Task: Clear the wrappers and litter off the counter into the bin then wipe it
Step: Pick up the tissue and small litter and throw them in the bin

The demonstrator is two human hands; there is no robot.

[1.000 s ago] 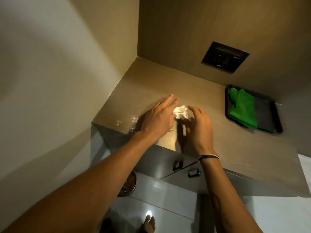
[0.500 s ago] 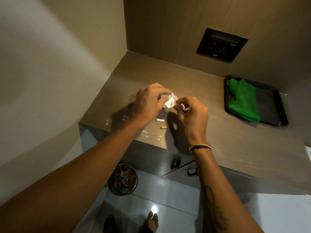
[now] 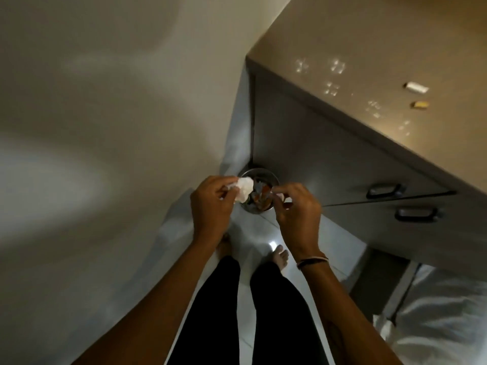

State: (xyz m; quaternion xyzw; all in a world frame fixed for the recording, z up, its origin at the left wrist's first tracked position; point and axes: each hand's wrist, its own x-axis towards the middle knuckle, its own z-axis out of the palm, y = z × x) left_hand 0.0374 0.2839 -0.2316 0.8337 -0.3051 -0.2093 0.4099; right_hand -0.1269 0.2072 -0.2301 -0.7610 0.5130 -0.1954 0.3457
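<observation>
We see the bin wedged between the wall and the cabinet, its mouth open from above. Both our hands crowd over it.

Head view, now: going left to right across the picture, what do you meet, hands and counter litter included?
Left hand pinching the crumpled white tissue → bin on the floor → right hand → upper cabinet handle → white butt and yellow butt on the counter.

Home/hotel rm: wood counter w/ drawers, bed linen
</observation>
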